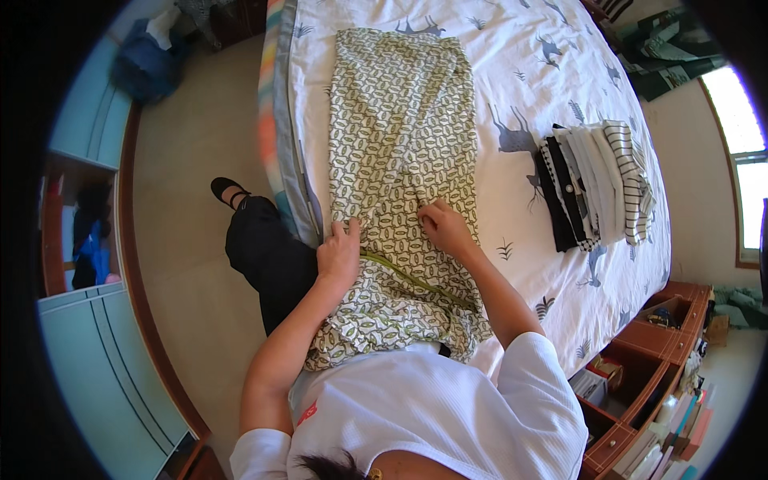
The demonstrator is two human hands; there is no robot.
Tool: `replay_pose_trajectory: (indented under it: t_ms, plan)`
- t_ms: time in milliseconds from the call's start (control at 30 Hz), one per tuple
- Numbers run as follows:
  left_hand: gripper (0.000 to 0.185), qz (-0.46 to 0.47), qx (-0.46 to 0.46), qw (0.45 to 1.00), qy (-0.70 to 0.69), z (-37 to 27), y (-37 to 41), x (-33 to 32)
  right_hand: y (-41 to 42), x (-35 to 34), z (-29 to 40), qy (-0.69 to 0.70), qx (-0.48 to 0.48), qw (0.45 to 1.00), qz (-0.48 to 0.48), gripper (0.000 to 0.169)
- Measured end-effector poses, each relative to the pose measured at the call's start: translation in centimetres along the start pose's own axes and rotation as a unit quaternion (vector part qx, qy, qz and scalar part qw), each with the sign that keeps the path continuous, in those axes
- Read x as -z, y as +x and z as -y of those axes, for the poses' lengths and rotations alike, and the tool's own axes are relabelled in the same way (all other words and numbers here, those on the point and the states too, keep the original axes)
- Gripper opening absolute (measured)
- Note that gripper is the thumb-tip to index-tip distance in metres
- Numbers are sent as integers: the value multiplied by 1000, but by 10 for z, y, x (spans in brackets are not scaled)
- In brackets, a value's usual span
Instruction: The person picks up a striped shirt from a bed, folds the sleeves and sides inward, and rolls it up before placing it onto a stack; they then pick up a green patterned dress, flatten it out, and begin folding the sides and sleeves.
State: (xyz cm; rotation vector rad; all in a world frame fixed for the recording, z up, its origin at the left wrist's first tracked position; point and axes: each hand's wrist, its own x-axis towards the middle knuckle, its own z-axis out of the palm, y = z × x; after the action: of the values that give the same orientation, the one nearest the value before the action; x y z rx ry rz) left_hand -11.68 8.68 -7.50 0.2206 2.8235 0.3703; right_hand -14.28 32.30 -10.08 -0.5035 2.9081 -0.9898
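Observation:
A white and olive-green patterned garment (pixel 402 132) lies lengthwise on the bed, its far part spread fairly flat with some creases. Its near part is bunched against my body, and a green trim band crosses it there. At the garment's left edge, my left hand (pixel 339 255) grips the cloth between thumb and fingers. My right hand (pixel 445 228), with curled fingers, pinches a fold nearer the right edge. The fingertips of both hands are partly hidden.
Folded clothes (pixel 594 186) form a row on the right of the deer-print bedsheet (pixel 510 66). A wooden cabinet (pixel 651 354) with open compartments stands beyond the bed's right side. Pale blue cupboards (pixel 108 360) line the left, across the floor (pixel 186 240). A dark blue bag (pixel 150 66) sits at far left.

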Motion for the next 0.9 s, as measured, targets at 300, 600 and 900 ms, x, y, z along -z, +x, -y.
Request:
replay_pose_trajectory:
  t_ms: [300,600,900]
  plan:
    - [70,96,-38,995,-4,14,-13,34,9,18,26,-52,-53,995,72,22]
    - [30,135,-204,950,-193,-20,-113,66,-53,16,110,147,36,982,109,28]
    - [12,206,-163,866,-426,1,-152,124,-82,32,160,212,172,951,144,42]
